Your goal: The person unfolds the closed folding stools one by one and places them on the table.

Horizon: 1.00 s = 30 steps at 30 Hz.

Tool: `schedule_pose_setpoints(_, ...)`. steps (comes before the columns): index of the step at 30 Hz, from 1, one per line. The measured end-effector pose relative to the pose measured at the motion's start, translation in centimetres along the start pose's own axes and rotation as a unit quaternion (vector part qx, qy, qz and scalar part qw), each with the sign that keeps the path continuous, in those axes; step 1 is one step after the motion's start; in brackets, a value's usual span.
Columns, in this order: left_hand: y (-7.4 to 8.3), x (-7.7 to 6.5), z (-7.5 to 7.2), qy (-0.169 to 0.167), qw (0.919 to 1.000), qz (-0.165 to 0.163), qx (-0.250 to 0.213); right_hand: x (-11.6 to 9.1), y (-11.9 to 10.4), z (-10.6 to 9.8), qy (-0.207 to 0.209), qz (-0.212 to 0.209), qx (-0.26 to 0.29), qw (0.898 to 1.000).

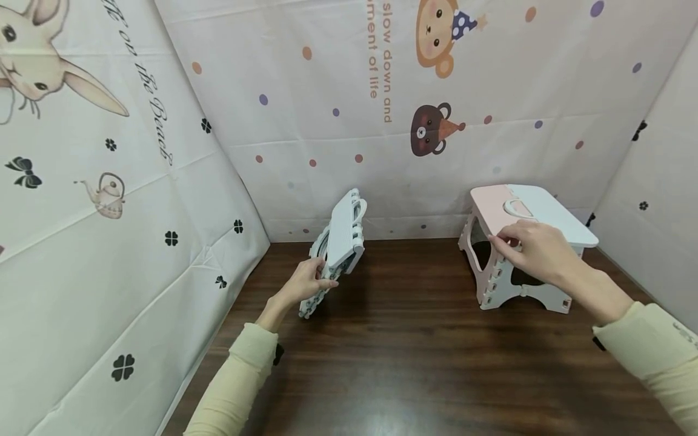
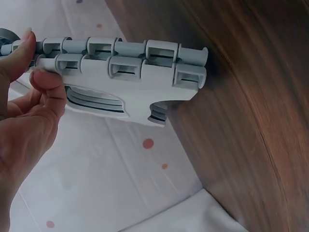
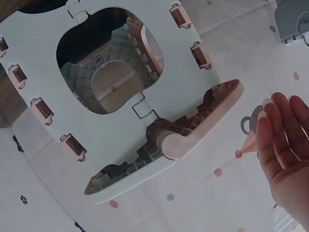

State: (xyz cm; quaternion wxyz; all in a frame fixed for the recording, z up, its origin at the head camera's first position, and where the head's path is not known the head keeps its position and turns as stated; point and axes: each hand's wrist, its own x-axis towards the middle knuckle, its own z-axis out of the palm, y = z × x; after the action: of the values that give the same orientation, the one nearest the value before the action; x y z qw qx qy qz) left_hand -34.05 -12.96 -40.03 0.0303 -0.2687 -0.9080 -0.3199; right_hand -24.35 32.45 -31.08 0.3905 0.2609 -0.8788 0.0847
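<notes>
A white and grey folding stool [image 1: 342,227], partly folded, stands tilted on the floor at the left. My left hand [image 1: 304,282] grips its lower leg section; in the left wrist view the thumb and fingers pinch the hinged edge of the leg panel [image 2: 133,72]. Unfolded at the right stands a pink and white folding stool [image 1: 488,203] with an oval handle on its top. My right hand [image 1: 537,248] is in front of this stool's top. In the right wrist view that hand's fingers [image 3: 285,130] are fairly straight, apart from the stool, holding nothing.
Dark wooden floor [image 1: 414,351] lies under both stools. A white printed cloth wall [image 1: 305,133] rises behind them, with another cloth side [image 1: 136,260] at the left and one [image 1: 671,181] at the right.
</notes>
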Motion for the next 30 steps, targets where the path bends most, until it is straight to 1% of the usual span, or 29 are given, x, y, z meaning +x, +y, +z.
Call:
schedule_pose_setpoints(6, 0.8, 0.3, 0.8, 0.008, 0.9996, 0.004, -0.028, 0.5, 0.1, -0.2, 0.008, 0.001, 0.006, 1.000)
schedule_pose_setpoints(12, 1.7, 0.8, 1.8, 0.015, 0.9987, 0.008, -0.047, 1.0, 0.0, -0.4, -0.005, 0.013, 0.006, 1.000)
schedule_pose_setpoints(15, 2.3, 1.0, 2.3, 0.020, 0.9979, 0.005, -0.062, 1.2, -0.1, -0.5, -0.007, 0.013, 0.008, 1.000)
schedule_pose_setpoints(21, 3.4, 1.4, 3.4, 0.015, 0.9946, -0.010, -0.102, 1.4, -0.1, -0.4, -0.007, 0.013, 0.007, 1.000)
schedule_pose_setpoints(24, 4.1, 1.7, 3.9, 0.014, 0.9931, -0.007, -0.116, 1.5, 0.0, -0.4, -0.004, 0.017, 0.006, 1.000)
schedule_pose_setpoints(30, 5.6, 2.8, 5.2, 0.010, 0.9921, 0.005, -0.125, 1.8, -0.2, -0.3, -0.007, 0.022, 0.007, 1.000)
